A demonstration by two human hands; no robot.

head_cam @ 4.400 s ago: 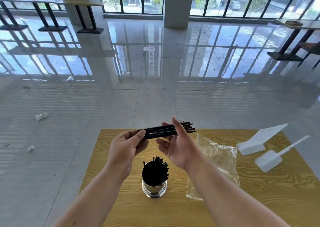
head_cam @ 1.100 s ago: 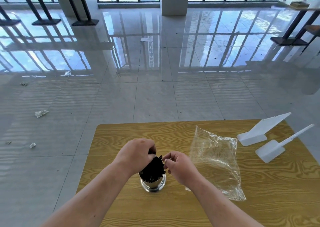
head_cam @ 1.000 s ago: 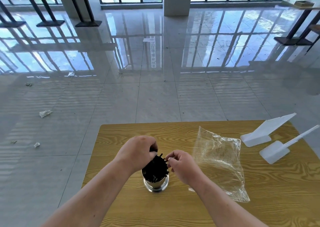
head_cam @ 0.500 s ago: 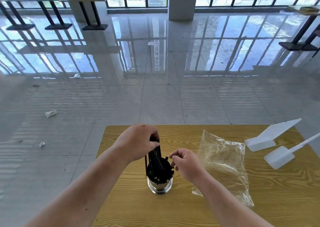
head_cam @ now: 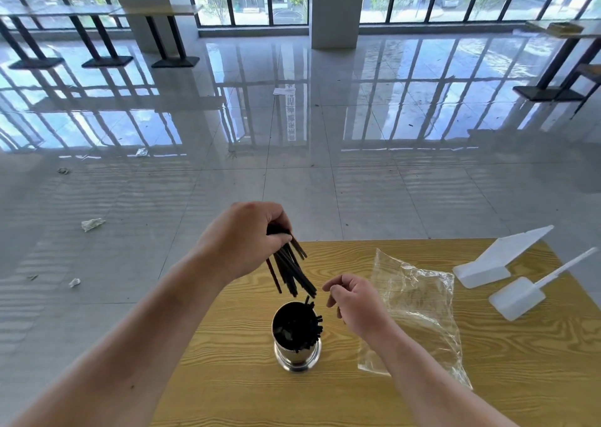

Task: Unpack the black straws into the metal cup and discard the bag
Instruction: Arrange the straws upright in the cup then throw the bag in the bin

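Left hand (head_cam: 247, 238) clenches a bundle of black straws (head_cam: 291, 272) by the top ends. The tips slant down toward 5 o'clock, just above the metal cup (head_cam: 292, 358). Right hand (head_cam: 356, 304) hovers at the cup's 2 o'clock, fingers loosely curled, holding nothing. The cup stands on the counter (head_cam: 227, 381), more straws (head_cam: 300, 324) inside it. The clear bag (head_cam: 416, 306) lies flat at the cup's 3 o'clock, partly under the right forearm. Two white scoops (head_cam: 517, 296) sit beyond it, at 2 o'clock.
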